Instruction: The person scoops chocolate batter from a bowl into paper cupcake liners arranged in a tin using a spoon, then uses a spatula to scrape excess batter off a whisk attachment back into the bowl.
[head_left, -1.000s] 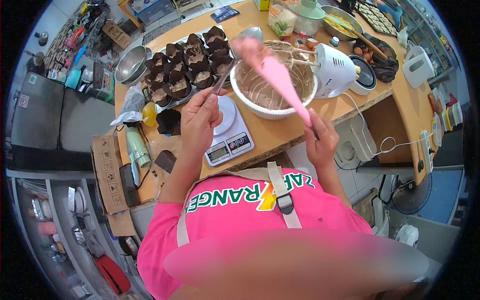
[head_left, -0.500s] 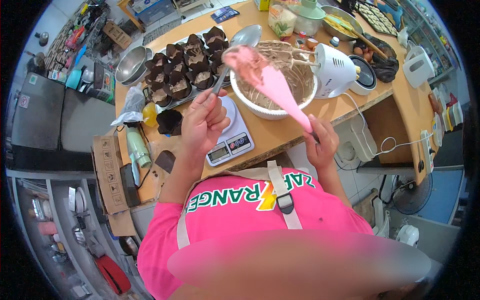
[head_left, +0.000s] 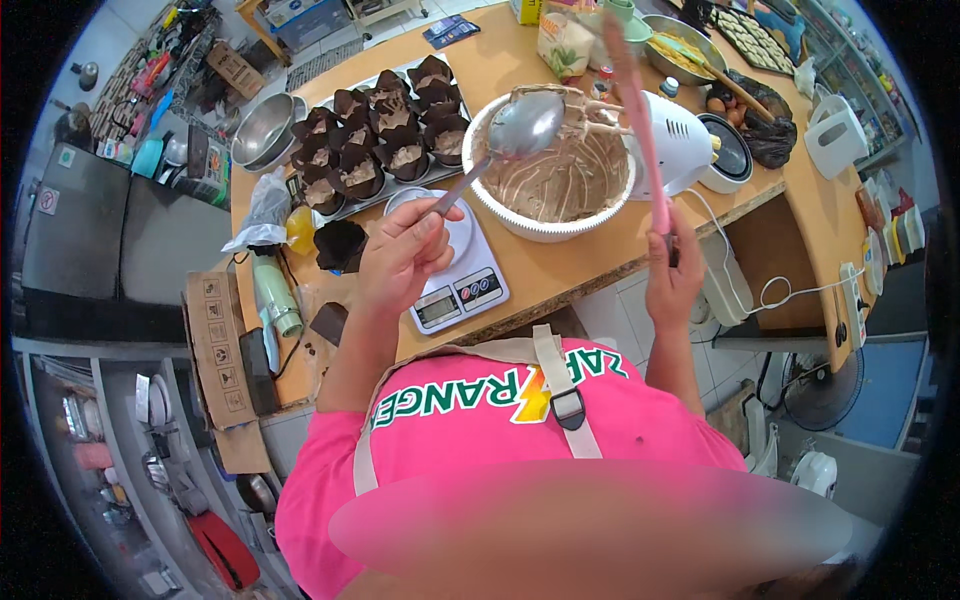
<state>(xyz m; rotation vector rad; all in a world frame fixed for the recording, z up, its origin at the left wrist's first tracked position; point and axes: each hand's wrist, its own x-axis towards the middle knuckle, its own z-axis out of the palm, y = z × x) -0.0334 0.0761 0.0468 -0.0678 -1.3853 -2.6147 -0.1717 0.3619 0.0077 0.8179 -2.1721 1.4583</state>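
Note:
My left hand (head_left: 403, 255) is closed around the handle of a metal spoon (head_left: 527, 126), whose bowl is over the left side of a white mixing bowl (head_left: 552, 234). Thick brown batter (head_left: 560, 188) coats the inside of that bowl. In my right hand (head_left: 676, 272), a pink spatula (head_left: 646, 150) points up and away, brown smears near its tip. A white hand mixer (head_left: 677, 140) rests at the bowl's right side, its beaters over the batter. Below my left hand's spoon lies a white kitchen scale (head_left: 466, 292). Dark paper baking cups (head_left: 358, 176), several holding batter, fill a tray behind it.
One dark paper cup (head_left: 340, 245) stands left of the scale, near a green bottle (head_left: 278, 300). Metal bowls (head_left: 266, 135) sit at the table's far left. Farther right are eggs (head_left: 725, 105), a bowl of yellow mixture (head_left: 683, 50) and a white power cord (head_left: 735, 255).
My right hand has moved right, swinging the spatula away from the spoon and upright. The spoon has shifted right over the bowl and now shows little batter.

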